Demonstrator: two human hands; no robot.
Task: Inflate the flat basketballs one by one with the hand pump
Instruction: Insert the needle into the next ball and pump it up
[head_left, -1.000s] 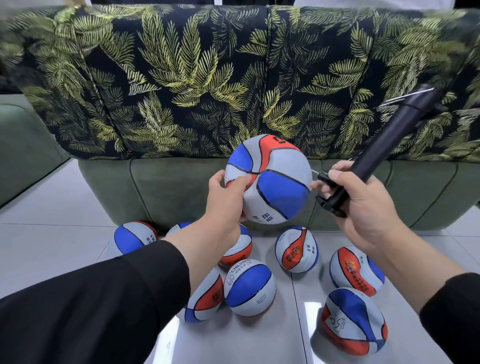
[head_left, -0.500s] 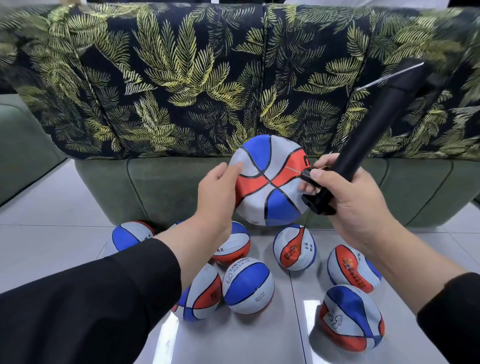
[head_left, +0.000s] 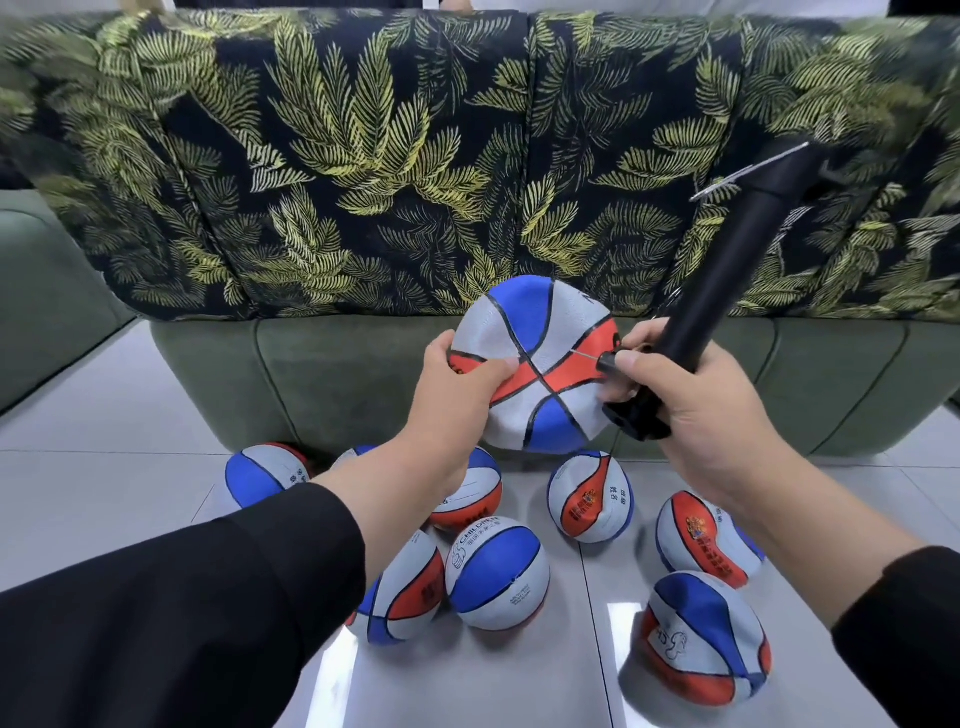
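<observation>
Blue, red and grey rubber basketball (head_left: 535, 364) is being held up before the green sofa (head_left: 332, 379), the left hand (head_left: 457, 395) gripping its left side with curled fingers. The right hand (head_left: 696, 415) is gripping the black hand pump (head_left: 722, 280), its thin needle (head_left: 584, 355) touching the ball. Other basketballs (head_left: 496, 571) are lying on the glossy white bench (head_left: 467, 686) below.
</observation>
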